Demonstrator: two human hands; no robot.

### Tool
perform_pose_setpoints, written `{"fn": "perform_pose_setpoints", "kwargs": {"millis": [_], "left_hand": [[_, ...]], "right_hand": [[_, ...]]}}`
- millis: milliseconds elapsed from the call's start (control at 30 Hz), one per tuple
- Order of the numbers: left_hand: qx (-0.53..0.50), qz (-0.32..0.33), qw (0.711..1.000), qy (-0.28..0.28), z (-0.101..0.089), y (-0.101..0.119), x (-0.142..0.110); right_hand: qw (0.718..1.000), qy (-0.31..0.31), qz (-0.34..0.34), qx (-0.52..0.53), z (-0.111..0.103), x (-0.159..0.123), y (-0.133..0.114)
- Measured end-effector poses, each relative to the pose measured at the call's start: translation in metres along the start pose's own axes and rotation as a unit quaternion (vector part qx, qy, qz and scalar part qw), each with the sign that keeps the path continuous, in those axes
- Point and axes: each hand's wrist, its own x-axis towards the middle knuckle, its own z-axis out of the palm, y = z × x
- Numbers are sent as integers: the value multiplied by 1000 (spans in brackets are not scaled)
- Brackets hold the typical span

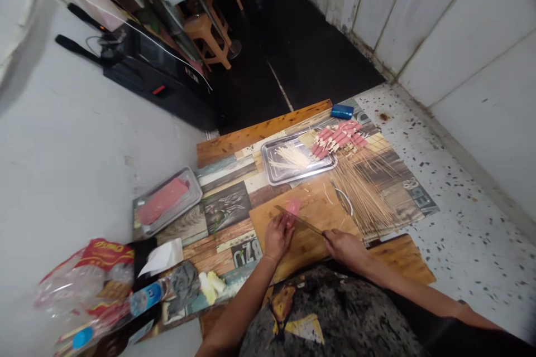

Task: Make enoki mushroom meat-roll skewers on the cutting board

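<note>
My right hand (344, 248) is closed round the handle of a knife (305, 223), whose blade points left across the wooden cutting board (268, 215). Under that blade lies a small pink meat slice (295, 206). The bent fingers of my left hand (278, 237) press on the slice's near left side, close to the blade. Past the board, a clear tray (268, 167) holds a bundle of enoki mushrooms (293, 155). Pink meat rolls with mushrooms on skewers (337, 136) are piled over the tray's right end. Many bare wooden skewers (368, 195) lie right of the board.
A tray of flat pink meat (165, 201) sits at the table's left. Nearer me are a plastic bottle (146, 298), a red and clear bag (98, 276), white tissue (164, 256) and pale vegetable pieces (212, 285). A blue packet (342, 111) lies at the far corner.
</note>
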Motion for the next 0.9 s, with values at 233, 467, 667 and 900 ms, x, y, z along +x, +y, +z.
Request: {"fn": "perform_pose_setpoints", "kwargs": {"millis": [233, 467, 667, 900], "left_hand": [[-4, 1, 1000, 30, 11, 3, 1], [-22, -17, 999, 42, 17, 3, -3], [-30, -22, 999, 35, 16, 5, -3], [-38, -30, 998, 34, 17, 5, -2]], "right_hand": [[999, -37, 10, -23, -8, 5, -11], [999, -44, 27, -3, -8, 7, -14], [999, -44, 27, 2, -8, 7, -15], [999, -41, 27, -1, -7, 7, -15]]}}
